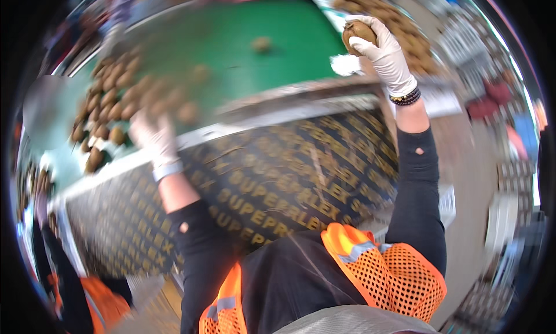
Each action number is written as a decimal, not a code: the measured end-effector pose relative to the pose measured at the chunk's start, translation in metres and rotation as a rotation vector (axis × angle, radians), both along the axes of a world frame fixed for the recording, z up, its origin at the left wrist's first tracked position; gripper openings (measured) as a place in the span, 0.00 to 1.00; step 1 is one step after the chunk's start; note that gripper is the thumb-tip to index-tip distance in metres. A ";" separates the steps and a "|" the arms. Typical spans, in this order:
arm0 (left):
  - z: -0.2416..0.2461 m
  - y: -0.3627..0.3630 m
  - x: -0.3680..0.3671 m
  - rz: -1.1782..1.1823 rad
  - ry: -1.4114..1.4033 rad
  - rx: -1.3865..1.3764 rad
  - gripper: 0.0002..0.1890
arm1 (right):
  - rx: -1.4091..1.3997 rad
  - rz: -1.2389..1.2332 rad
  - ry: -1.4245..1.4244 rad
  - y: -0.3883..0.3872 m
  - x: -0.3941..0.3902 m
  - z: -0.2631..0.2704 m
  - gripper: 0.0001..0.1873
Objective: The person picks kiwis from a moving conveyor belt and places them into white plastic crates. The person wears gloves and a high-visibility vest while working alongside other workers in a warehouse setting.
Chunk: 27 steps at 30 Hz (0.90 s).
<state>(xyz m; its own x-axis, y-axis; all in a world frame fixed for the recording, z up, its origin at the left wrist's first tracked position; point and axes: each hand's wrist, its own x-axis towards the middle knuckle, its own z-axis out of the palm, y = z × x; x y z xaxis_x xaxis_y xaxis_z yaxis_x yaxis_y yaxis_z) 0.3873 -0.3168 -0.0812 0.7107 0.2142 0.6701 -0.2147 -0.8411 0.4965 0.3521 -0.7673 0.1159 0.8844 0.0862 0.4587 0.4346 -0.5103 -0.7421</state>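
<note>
In the upper right, my right hand (384,58), in a white glove with dark bead bracelets at the wrist, grips a brown kiwifruit (358,33) between thumb and fingers. That fruit is held up near the right end of a green conveyor belt (226,30). My left hand (152,132), gloved too and smeared by motion, is over the belt's near edge. It lies against a heap of kiwifruit (110,91); whether its fingers hold one cannot be made out. A lone kiwifruit (262,44) sits blurred at mid-belt.
Many more kiwifruit (391,25) lie beyond the belt's right end. A pale metal rail (208,134) edges the belt above a dark printed panel (278,177). Co-workers' arms show at far left (65,264) and upper left (115,32). Crates (464,43) stand at right.
</note>
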 end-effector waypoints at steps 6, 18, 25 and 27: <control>-0.024 0.031 0.020 -0.027 -0.133 -0.044 0.25 | 0.565 -0.901 -0.269 -0.163 -0.269 -0.055 0.18; 0.007 0.059 0.015 0.246 0.286 0.032 0.35 | 2.042 -2.016 0.160 -0.172 -0.565 -0.437 0.09; 0.005 0.103 0.055 0.107 0.511 -0.049 0.37 | -0.213 -1.810 0.700 -0.322 -0.610 -0.325 0.21; 0.001 0.066 0.073 0.036 0.647 -0.154 0.38 | 0.846 -1.760 -0.214 -0.365 -0.553 -0.233 0.26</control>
